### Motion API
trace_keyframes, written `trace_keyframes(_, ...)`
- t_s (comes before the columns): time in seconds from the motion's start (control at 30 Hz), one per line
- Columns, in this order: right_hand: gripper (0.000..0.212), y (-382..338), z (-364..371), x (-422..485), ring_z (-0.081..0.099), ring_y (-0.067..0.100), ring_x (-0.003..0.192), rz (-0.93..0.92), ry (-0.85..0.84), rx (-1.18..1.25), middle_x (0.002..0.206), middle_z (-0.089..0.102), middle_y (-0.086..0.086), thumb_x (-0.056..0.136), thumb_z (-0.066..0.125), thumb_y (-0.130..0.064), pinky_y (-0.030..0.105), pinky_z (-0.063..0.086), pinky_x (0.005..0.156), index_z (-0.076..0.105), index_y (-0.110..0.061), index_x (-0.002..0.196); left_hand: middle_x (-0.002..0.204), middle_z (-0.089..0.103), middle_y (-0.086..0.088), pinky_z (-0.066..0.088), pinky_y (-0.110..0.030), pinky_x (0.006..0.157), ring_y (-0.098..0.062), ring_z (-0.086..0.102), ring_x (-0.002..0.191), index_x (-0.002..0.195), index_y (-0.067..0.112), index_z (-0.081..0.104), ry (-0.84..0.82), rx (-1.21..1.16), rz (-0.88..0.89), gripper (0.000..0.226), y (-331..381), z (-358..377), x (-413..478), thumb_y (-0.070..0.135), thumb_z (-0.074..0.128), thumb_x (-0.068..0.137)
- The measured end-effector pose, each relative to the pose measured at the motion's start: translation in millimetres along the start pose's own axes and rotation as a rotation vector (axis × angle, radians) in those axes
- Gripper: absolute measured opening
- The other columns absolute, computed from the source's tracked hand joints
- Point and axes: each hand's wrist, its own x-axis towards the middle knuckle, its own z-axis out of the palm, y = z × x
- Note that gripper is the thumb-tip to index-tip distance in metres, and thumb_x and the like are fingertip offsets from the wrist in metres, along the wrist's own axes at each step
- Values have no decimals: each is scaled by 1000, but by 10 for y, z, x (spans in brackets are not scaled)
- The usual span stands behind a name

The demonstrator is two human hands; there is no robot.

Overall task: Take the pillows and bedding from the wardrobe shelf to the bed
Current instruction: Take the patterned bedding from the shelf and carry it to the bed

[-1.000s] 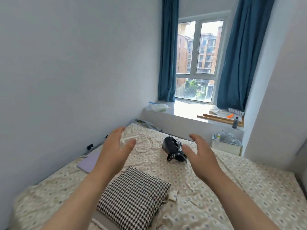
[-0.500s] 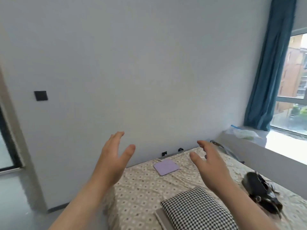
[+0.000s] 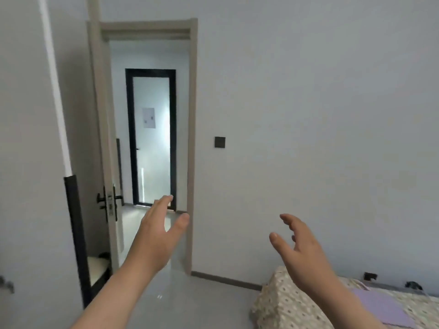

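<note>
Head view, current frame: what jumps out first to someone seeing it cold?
Two bare, empty hands raised in the foreground: the left hand in front of the doorway, the right hand above the bed corner, fingers spread on both. Behind them, left of centre, an open doorway frames a black-framed glass door beyond. At lower right, the corner of the patterned bed carries a flat purple item.

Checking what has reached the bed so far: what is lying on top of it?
On the bed, only a flat purple sheet shows; the right hand and its arm cover part, and the rest is out of frame.
</note>
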Motion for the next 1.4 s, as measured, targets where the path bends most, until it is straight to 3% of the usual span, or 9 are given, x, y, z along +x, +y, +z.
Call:
trace_keyframes(0.23,56,-825,1284,415,41,14,132,-183,-203,106,142,40,-14,92,56,-41,36,35,108,36,-31,143,156,30,7,25,-35,112,-13,25,143,150,27,28,239,97,-143,76,-781,-1184,153,60,47,85)
trace_keyframes(0.37,55,-1227,1841,507,41,13,131,-256,-309,185,132,37,-21,92,55,-41,34,36,106,36,-32,143,155,33,2,24,-35,111,-15,28,142,149,23,32,340,208,-206,89,-990,-1776,53,70,47,75)
trace_keyframes(0.47,55,-1568,2246,551,37,12,135,-330,-399,245,137,38,-20,92,54,-42,34,34,108,35,-34,144,152,38,-3,29,-40,112,-17,32,139,148,21,35,465,325,-241,68,-1094,-2241,-68,51,54,90)
trace_keyframes(0.63,56,-2067,2836,601,39,10,132,-417,-537,383,144,39,-18,91,55,-44,37,36,109,36,-36,142,150,40,1,31,-31,105,-14,33,138,146,25,37,619,453,-324,62,-1137,-2805,-304,49,53,91)
trace_keyframes(0.77,57,-2429,3159,688,36,5,132,-530,-661,456,146,39,-15,92,55,-41,30,32,108,35,-31,144,151,38,2,28,-33,108,-9,31,137,147,22,36,761,561,-363,58,-1068,-3050,-375,38,54,94)
trace_keyframes(0.9,57,-2642,3321,665,36,15,138,-526,-709,434,151,36,-9,94,54,-41,41,34,113,33,-30,146,154,35,2,26,-38,113,-15,27,143,148,24,33,763,611,-451,61,-902,-3207,-485,41,53,93)
trace_keyframes(0.97,57,-2995,3685,965,37,17,137,-653,-871,493,152,36,-7,94,54,-42,41,35,112,32,-31,146,154,36,2,27,-39,113,-16,29,142,148,24,34,978,746,-493,60,-947,-3258,-378,40,53,93)
trace_keyframes(1.17,58,-3222,4005,958,36,16,137,-742,-883,577,153,36,-6,93,51,-45,36,35,108,32,-30,146,154,36,0,25,-35,111,-16,29,142,148,21,35,1009,786,-508,61,-894,-3415,-440,41,53,93)
trace_keyframes(1.4,48,-3688,4492,842,41,6,109,-823,-948,658,137,48,-3,93,57,-32,28,36,94,43,-24,138,154,36,2,25,-35,113,-14,29,142,147,22,37,1102,870,-570,60,-1042,-3821,-510,44,51,93)
